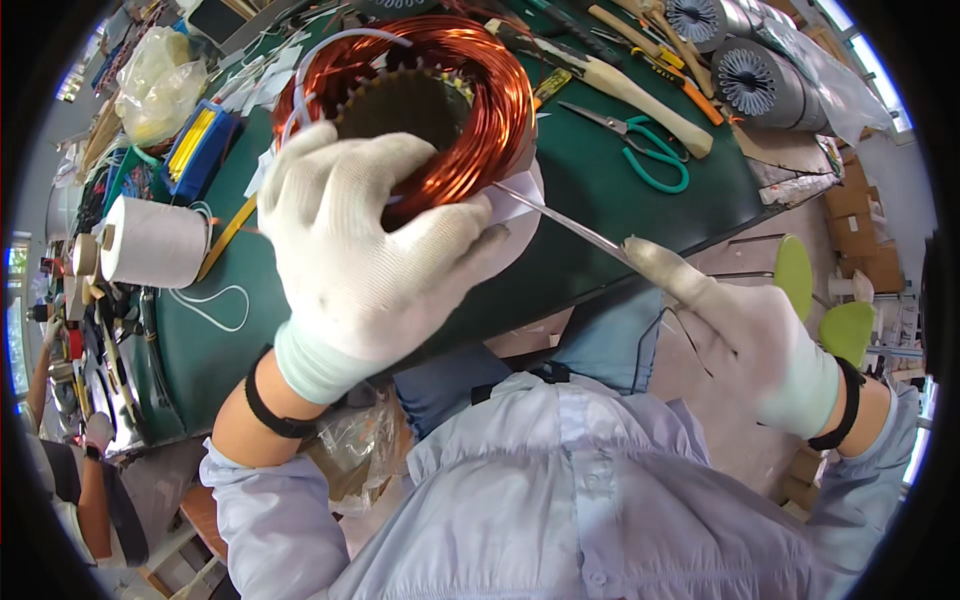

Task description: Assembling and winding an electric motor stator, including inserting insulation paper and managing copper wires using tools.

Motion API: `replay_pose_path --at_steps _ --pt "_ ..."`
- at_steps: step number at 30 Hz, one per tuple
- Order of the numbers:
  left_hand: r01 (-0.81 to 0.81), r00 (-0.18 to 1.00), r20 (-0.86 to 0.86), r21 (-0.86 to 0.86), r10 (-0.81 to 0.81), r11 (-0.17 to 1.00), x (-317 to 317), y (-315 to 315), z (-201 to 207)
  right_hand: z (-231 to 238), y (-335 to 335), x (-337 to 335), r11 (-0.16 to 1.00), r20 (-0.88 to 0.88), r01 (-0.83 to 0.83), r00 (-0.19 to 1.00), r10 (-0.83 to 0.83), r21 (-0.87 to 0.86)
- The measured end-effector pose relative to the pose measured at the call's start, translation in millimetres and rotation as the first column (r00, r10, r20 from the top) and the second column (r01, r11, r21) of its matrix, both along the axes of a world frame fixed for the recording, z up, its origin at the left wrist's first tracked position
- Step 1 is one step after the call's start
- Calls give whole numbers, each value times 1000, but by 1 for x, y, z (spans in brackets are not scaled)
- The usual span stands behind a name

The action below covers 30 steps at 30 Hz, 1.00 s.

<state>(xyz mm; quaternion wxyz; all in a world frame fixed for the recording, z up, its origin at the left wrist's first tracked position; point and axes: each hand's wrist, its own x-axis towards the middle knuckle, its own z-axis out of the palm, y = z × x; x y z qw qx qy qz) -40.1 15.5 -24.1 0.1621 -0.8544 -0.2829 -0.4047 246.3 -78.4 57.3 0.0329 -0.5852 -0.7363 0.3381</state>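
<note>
A stator with a thick ring of copper wire windings sits on the green table in front of me. My left hand, in a white glove, is curled over its near rim, with fingers on the left and thumb along the lower edge. My right hand, gloved too, grips a long, thin, pointed metal tool, its forefinger stretched along the shaft. The tool's tip meets a piece of white paper at the stator's lower right. My palm hides the tool's grip, so its exact kind cannot be told.
Green-handled scissors and a wooden-handled mallet-like tool lie to the right. Wound grey cores stand at the far right. At left are a white thread spool, a blue holder and a clear bag. Another person's arm shows at lower left.
</note>
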Motion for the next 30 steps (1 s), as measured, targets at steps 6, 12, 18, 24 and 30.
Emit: replay_pose_path --at_steps 6,12,18,24,30 --pt "-125 991 66 131 118 983 27 2 -13 12 33 -14 995 -7 -65 998 66 77" --pt "-223 972 126 217 199 950 50 1 -19 -48 40 7 896 -158 -131 963 216 425" --pt "-253 966 -17 131 257 959 41 -10 0 -44 54 -3 975 -375 -56 917 137 217" --pt "-20 986 134 -515 103 857 10 25 64 0 74 1 895 -191 -73 982 -13 -440" --pt "118 943 -117 -758 -312 642 5 106 74 -56 55 5 856 65 -423 903 424 296"
